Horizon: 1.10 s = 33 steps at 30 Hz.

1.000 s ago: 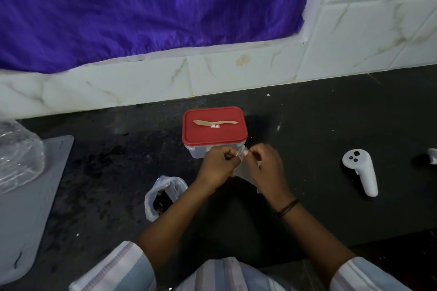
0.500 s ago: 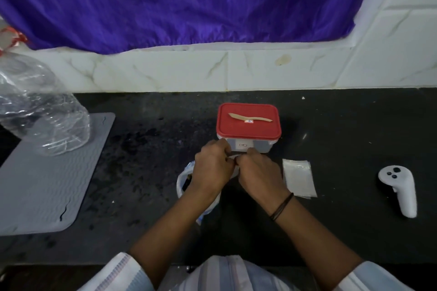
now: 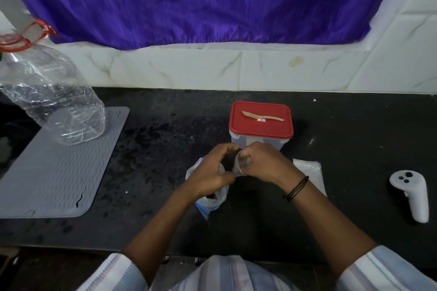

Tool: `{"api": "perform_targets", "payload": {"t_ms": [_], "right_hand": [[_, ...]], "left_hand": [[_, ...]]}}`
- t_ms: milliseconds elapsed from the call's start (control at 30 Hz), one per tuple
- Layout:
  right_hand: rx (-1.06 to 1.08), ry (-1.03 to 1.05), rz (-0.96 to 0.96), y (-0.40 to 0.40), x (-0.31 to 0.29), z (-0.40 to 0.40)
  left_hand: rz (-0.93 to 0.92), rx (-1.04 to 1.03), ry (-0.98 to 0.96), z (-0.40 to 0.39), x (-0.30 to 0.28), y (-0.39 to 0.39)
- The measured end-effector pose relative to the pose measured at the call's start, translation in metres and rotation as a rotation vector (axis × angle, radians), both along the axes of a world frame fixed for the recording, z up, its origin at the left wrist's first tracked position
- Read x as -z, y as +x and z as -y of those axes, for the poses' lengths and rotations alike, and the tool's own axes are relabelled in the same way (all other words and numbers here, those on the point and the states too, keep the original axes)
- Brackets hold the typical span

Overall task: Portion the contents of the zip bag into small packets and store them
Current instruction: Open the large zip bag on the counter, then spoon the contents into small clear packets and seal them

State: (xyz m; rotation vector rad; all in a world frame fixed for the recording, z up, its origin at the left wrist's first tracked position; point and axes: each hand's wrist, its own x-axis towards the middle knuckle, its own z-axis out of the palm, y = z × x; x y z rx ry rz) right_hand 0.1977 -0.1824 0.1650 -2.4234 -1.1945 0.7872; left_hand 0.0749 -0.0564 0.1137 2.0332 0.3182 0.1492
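Note:
On the black counter, my left hand and my right hand meet in front of a clear container with a red lid. Both pinch a small clear packet between them, its mouth pulled apart. Under my left wrist lies the zip bag, clear with a blue strip and dark contents, mostly hidden by the hand. A flat stack of clear small packets lies just right of my right wrist. A thin wooden scoop rests on the red lid.
A grey ribbed mat covers the counter's left part, with a large clear plastic bottle on its far end. A white controller lies at the right. A white tiled wall and a purple curtain stand behind.
The view has swung left and down. My hands have come lower in front of the container, over the zip bag. The packet stack now lies on the counter at the right.

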Motion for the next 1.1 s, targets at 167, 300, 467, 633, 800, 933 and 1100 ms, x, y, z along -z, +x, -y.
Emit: {"api": "perform_targets", "payload": {"t_ms": [167, 300, 467, 633, 800, 933, 1100], "right_hand": [[-0.193, 0.080, -0.042, -0.001, -0.010, -0.002], [-0.241, 0.134, -0.093, -0.003, -0.018, -0.006], [0.008, 0.493, -0.552, -0.001, -0.025, -0.006], [0.374, 0.437, 0.303, 0.071, 0.020, -0.020], [0.387, 0.075, 0.571, 0.120, 0.045, -0.013], [0.321, 0.104, 0.632, 0.129, 0.053, -0.013], [0.325, 0.159, 0.612, 0.128, 0.058, -0.013]], "left_hand": [[0.115, -0.033, 0.019, 0.014, 0.004, 0.000], [0.232, -0.161, -0.010, 0.017, 0.001, -0.002], [0.289, -0.372, -0.026, 0.011, -0.009, -0.008], [0.267, -0.452, -0.010, 0.008, -0.012, -0.019], [0.244, -0.492, -0.010, 0.006, -0.010, -0.025], [0.224, -0.494, 0.000, 0.005, -0.007, -0.025], [0.209, -0.497, 0.008, 0.004, -0.005, -0.020]]}}
